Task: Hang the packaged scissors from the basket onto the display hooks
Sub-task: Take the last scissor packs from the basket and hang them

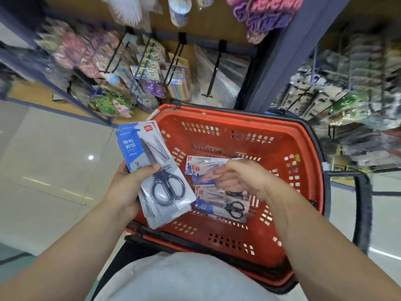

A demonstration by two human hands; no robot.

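My left hand [128,183] grips a small stack of packaged scissors [160,177], grey and blue cards with black-handled scissors, held over the left rim of the red basket [299,170]. My right hand [236,177] hovers inside the basket with relaxed fingers, just above several more scissor packs [225,205] lying on the basket floor; whether it touches them I cannot tell. Black display hooks [213,70] jut from the shelf wall beyond the basket; the right one looks bare.
The basket's black handle [362,213] hangs at its right side. Hooks to the left carry colourful packaged goods [152,72]. A dark shelf upright [280,61] divides this bay from another rack of goods on the right. Pale tiled floor lies to the left.
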